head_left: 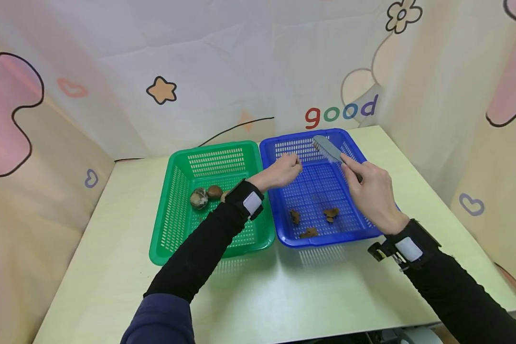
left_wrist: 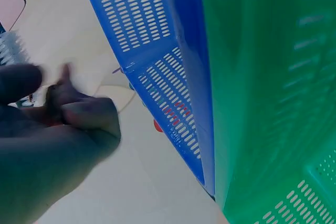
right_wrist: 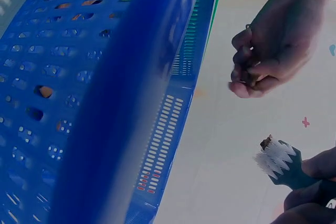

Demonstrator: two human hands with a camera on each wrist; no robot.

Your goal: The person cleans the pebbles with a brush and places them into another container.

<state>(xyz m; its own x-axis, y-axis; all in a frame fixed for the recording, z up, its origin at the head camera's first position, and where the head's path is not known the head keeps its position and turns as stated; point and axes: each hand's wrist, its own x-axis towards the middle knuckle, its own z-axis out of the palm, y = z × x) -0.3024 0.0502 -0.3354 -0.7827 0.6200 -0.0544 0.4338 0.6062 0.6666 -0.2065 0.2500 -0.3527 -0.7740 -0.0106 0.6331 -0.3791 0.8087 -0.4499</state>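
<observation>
The left hand (head_left: pixel 284 171) is curled above the seam between the two baskets. In the right wrist view its fingertips pinch a small brown lump (right_wrist: pixel 253 79), mostly hidden by the fingers; its kind is unclear. My right hand (head_left: pixel 371 193) grips a grey brush (head_left: pixel 328 148) by the handle, over the right side of the blue basket (head_left: pixel 284 236). Brush and lump are apart. A dark crumb clings to the white bristles (right_wrist: pixel 274 161). Several brown, rough pieces (head_left: pixel 309 232) lie on the blue basket's floor, towards its near side.
Left of the blue basket stands a green basket (head_left: pixel 156 243), its rim against it. It holds a mottled round stone (head_left: pixel 199 198), a reddish-brown stone (head_left: pixel 215 192) and another partly hidden by my left wrist. Both baskets rest on a pale table (head_left: pixel 258 291) before a printed curtain (head_left: pixel 223 71).
</observation>
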